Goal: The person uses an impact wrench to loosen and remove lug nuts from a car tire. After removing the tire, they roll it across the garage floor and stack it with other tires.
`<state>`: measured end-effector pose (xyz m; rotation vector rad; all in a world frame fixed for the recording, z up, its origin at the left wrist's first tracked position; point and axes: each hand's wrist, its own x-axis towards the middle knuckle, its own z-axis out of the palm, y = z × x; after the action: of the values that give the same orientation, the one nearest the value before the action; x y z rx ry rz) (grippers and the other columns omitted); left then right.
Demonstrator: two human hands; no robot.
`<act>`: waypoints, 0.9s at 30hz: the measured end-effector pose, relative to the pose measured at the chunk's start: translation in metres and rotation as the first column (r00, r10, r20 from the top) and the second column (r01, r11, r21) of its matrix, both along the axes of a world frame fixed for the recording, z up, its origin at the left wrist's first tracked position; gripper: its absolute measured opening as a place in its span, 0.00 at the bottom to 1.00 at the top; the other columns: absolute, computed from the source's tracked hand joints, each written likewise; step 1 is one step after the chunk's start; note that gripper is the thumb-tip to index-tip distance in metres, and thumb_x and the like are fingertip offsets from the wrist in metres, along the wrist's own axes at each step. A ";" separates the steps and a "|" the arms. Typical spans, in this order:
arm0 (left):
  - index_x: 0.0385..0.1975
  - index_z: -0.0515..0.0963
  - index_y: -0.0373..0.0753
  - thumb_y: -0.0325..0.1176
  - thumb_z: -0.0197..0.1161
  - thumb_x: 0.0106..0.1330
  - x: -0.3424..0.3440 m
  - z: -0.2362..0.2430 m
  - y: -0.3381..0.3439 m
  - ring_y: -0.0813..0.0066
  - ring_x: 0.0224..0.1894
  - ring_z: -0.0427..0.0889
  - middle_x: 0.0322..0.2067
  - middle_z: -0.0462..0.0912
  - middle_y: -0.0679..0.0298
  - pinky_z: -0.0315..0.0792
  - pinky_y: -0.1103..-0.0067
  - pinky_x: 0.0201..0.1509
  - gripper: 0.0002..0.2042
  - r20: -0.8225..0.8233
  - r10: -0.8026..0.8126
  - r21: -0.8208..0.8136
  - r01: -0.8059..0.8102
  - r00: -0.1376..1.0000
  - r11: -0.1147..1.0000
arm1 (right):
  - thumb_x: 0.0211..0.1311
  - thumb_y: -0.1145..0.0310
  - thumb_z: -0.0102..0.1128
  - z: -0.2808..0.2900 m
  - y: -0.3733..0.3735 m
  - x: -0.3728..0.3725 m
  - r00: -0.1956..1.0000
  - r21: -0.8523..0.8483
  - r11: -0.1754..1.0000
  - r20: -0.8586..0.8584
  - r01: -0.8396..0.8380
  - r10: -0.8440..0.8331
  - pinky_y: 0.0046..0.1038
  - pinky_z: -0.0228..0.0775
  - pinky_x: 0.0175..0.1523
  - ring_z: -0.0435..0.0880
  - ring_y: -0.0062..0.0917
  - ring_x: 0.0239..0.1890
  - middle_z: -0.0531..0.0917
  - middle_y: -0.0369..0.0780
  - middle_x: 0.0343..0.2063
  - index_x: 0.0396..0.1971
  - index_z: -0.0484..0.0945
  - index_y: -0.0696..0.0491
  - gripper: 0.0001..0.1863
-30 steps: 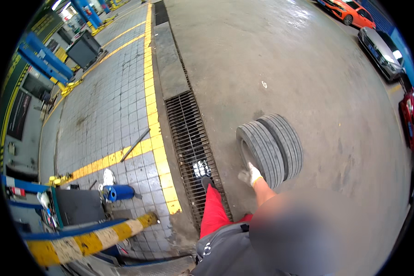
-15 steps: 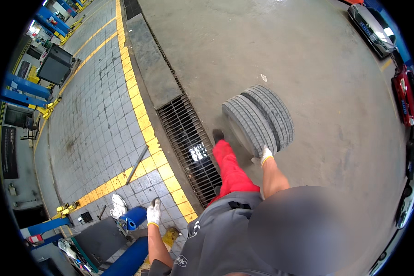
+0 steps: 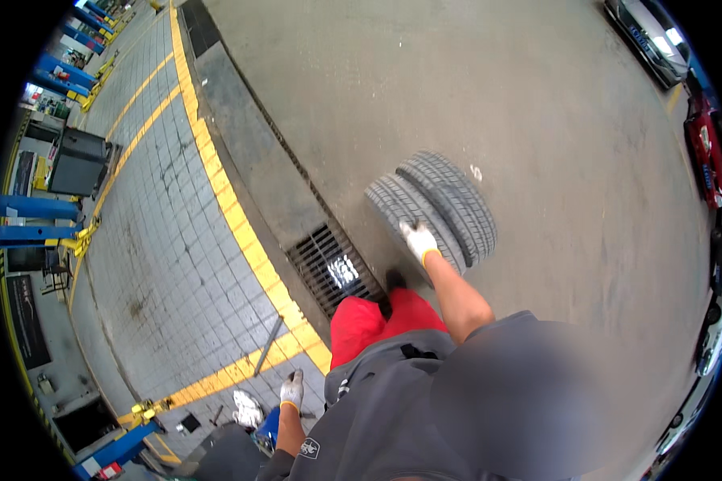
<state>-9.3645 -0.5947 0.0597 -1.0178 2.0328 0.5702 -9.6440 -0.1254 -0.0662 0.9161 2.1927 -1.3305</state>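
Left hand: the white-gloved left hand (image 3: 292, 390) hangs by the hip, fingers loosely curled, holding nothing, above the grey tiled floor (image 3: 168, 256).
Right hand: the white-gloved right hand (image 3: 418, 239) lies flat, fingers spread, on the tread of the nearer tyre.
Tyres: two black rubber tyres (image 3: 433, 208) stand upright, touching, on the bare concrete floor (image 3: 489, 96), beside the metal drain grate (image 3: 329, 268).
Beyond: yellow painted floor line (image 3: 225, 200); blue lift posts (image 3: 36, 220).

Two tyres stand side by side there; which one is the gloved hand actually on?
The right hand rests on the left tyre, the one nearer the drain grate. The right tyre stands behind it, untouched.
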 end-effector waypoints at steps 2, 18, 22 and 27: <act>0.55 0.77 0.35 0.58 0.49 0.68 -0.013 -0.027 -0.023 0.45 0.59 0.75 0.52 0.79 0.41 0.67 0.65 0.62 0.31 -0.033 -0.009 -0.010 0.009 0.999 1.000 | 0.60 0.35 0.50 0.017 0.002 -0.005 0.991 0.028 0.999 0.124 0.041 -0.044 0.34 0.55 0.72 0.63 0.46 0.69 0.66 0.58 0.65 0.68 0.58 0.64 0.50; 0.53 0.78 0.36 0.58 0.50 0.68 -0.351 0.011 -0.097 0.45 0.58 0.76 0.51 0.80 0.42 0.70 0.64 0.59 0.30 -0.096 -0.138 -0.083 0.131 0.986 0.988 | 0.64 0.37 0.48 -0.051 -0.090 -0.360 0.724 -0.631 0.450 0.273 0.632 -0.633 0.44 0.46 0.73 0.45 0.37 0.76 0.45 0.43 0.74 0.74 0.44 0.52 0.49; 0.56 0.77 0.37 0.57 0.49 0.70 -0.439 0.023 -0.161 0.46 0.58 0.77 0.52 0.80 0.43 0.70 0.65 0.60 0.29 -0.282 -0.077 -0.049 0.065 0.956 0.997 | 0.64 0.40 0.53 -0.024 -0.140 -0.418 0.732 -0.606 0.496 0.225 0.622 -0.643 0.45 0.50 0.72 0.44 0.36 0.76 0.43 0.42 0.76 0.75 0.42 0.51 0.49; 0.57 0.76 0.37 0.56 0.49 0.70 -0.560 0.049 -0.159 0.47 0.57 0.77 0.52 0.80 0.45 0.70 0.65 0.60 0.29 -0.309 -0.101 -0.095 0.075 0.946 0.993 | 0.60 0.42 0.60 -0.060 -0.114 -0.416 0.740 -0.256 0.695 0.191 0.672 -0.645 0.39 0.60 0.68 0.62 0.40 0.70 0.60 0.49 0.69 0.69 0.54 0.60 0.48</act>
<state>-9.9245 -0.7536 0.1082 -0.9234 2.3860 0.6376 -10.0605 -0.2397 -0.1265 1.6888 1.5407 -1.8346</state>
